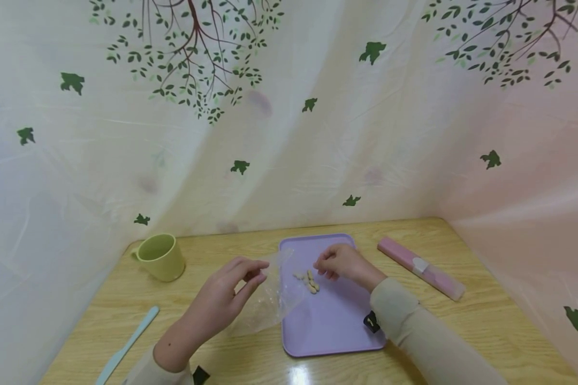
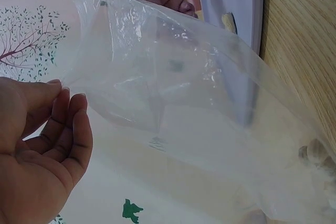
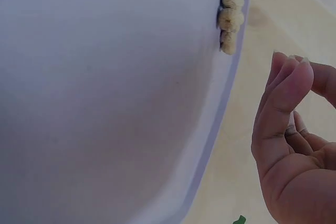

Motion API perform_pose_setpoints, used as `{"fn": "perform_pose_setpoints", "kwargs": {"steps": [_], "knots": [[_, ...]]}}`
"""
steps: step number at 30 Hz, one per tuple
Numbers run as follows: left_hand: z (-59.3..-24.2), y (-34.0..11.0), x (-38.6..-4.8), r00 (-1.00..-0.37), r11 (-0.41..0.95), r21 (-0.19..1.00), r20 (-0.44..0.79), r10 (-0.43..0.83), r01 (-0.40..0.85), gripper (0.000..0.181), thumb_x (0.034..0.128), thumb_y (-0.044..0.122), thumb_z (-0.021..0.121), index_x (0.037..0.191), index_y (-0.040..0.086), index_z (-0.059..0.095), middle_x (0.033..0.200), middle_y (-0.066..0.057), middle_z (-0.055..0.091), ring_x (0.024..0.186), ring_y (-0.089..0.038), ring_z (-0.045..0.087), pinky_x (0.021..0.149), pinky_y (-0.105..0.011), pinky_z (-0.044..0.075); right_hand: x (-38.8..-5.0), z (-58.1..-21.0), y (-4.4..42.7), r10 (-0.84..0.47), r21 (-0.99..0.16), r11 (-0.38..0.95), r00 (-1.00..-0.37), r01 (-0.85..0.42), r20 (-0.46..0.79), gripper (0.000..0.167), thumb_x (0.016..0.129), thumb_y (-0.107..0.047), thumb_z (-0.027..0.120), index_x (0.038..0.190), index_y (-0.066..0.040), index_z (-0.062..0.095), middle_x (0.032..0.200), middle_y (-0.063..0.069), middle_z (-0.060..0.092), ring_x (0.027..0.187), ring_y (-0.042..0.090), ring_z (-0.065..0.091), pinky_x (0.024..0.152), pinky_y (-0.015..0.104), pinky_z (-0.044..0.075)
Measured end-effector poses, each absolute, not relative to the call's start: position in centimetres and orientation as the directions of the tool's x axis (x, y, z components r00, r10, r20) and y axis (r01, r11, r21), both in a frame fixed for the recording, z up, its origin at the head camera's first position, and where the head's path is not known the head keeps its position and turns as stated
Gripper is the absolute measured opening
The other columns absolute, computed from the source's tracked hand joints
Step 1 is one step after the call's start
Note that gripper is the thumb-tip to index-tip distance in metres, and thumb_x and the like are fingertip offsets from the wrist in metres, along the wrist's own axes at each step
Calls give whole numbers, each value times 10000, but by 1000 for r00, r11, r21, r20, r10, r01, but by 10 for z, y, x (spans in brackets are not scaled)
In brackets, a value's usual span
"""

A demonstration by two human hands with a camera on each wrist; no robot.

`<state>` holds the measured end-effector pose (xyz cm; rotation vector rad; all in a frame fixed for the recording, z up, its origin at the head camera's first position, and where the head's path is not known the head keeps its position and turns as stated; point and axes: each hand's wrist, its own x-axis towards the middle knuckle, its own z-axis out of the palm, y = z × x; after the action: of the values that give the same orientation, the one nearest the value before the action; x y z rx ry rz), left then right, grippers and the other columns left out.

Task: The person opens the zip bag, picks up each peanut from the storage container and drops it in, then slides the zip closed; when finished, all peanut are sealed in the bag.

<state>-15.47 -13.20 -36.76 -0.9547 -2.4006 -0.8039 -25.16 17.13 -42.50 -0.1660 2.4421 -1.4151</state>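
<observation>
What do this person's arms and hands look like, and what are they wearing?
The left sleeve and right sleeve are plain, light beige. Near their ends show a left black piece and a right black piece, both small. The left grip and right grip are bare hands without gloves.

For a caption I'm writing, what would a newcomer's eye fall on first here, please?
The central purple tray likely comes first, peanuts on it and the right hand above. Next: the clear bag at its left edge, pinched by the left hand, and the green mug farther left.
</observation>
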Motion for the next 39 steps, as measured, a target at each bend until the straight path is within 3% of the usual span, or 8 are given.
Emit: {"fn": "perform_pose_setpoints", "kwargs": {"steps": [9, 39], "knots": [[-367, -131, -155, -661, 588, 350, 580, 476, 729, 251, 998, 100, 753, 1249, 90, 740, 1064, 39, 738, 942, -60, 684, 754, -309, 624, -251, -435, 169, -314, -774, 633, -914, 0, -256, 105, 955, -125, 755, 900, -38, 775, 753, 50, 730, 649, 120, 655, 615, 259, 580], [-370, -133, -152, -683, 609, 358, 566, 461, 708, 235, 1008, 125, 750, 1242, 121, 741, 1056, 59, 730, 944, -40, 676, 767, -302, 628, -238, -434, 157, -347, -713, 701, -882, -18, -319, 161, 938, -119, 790, 792, -68, 749, 701, 29, 717, 574, 113, 623, 562, 247, 568]]}}
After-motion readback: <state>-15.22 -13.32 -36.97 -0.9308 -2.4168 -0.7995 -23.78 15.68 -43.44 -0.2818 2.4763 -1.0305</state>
